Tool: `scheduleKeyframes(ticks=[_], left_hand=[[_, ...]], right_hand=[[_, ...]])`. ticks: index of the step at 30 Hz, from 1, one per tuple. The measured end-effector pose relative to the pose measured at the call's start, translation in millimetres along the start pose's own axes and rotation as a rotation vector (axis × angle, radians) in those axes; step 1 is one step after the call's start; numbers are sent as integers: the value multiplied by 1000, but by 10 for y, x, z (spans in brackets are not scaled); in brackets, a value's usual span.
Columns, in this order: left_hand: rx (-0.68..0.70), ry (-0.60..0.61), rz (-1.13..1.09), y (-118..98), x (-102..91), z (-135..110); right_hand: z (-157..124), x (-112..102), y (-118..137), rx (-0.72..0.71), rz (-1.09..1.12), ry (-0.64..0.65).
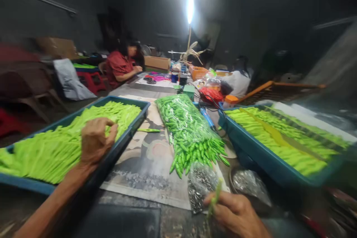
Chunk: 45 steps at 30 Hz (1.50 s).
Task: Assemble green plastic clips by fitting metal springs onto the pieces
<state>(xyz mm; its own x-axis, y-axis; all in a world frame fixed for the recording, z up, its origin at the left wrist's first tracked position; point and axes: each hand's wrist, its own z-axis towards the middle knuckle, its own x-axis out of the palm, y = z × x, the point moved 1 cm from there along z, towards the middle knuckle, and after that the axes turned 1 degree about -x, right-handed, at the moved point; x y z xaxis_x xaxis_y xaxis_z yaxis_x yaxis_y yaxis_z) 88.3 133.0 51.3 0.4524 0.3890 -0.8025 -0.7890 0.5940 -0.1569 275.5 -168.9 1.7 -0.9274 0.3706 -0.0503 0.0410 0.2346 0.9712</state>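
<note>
On the table's left side, a blue tray [134, 128] is heaped with lime-green strips [50, 152]. The left hand [96, 141] rests on the heap with fingers curled and thumb closed against them, pinching a few strips. The tray's near end seems to sit close to the table edge, so I judge that a heavy press there could tip it and slide the heap off.

Beside the tray, one loose strip [148, 130] lies alone on the patterned mat [145, 163]. At the middle, a clear bag [186, 119] of darker green pieces lies with its mouth open. The pieces fan out toward a small bag of dark metal bits [199, 184], and the two could mix if either is nudged.

Low at the right, the right hand [237, 214] pinches one green piece [215, 195] upright between thumb and fingers. It is just beside that small bag, so a careless swing could knock the bits out. Farther right, a second tray [267, 160] holds more strips.
</note>
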Motion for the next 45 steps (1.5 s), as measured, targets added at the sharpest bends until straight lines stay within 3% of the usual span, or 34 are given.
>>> scheduleKeyframes(ticks=[2,4,7,11,13,17,24,35,45], left_hand=[[-15,-67,-128,-198,-130,-121],[-178,-34,-548,-425,-225,-330],[-369,267,-1062,-812,-238,-734],[-566,699,-1480,-1264,-78,-1216],[-633,834,-1628,-1425,-4,-1384],[-708,946,-1689,-1605,36,-1577],[-779,1055,-1676,-1672,-27,-1711],[-883,1074,-1667,-1725,38,-1870],[-924,1094,-1710,-1741,52,-1886]], right_hand=[[35,75,18,-4,39,72],[50,128,12,-44,112,65],[37,192,-44,-89,221,41],[-15,238,-161,-53,235,9],[-56,245,-209,-61,191,-49],[-172,276,-245,-117,165,-120],[-341,371,-216,-140,43,-223],[-376,401,-402,-64,5,-171],[-367,402,-425,-12,105,-177]])
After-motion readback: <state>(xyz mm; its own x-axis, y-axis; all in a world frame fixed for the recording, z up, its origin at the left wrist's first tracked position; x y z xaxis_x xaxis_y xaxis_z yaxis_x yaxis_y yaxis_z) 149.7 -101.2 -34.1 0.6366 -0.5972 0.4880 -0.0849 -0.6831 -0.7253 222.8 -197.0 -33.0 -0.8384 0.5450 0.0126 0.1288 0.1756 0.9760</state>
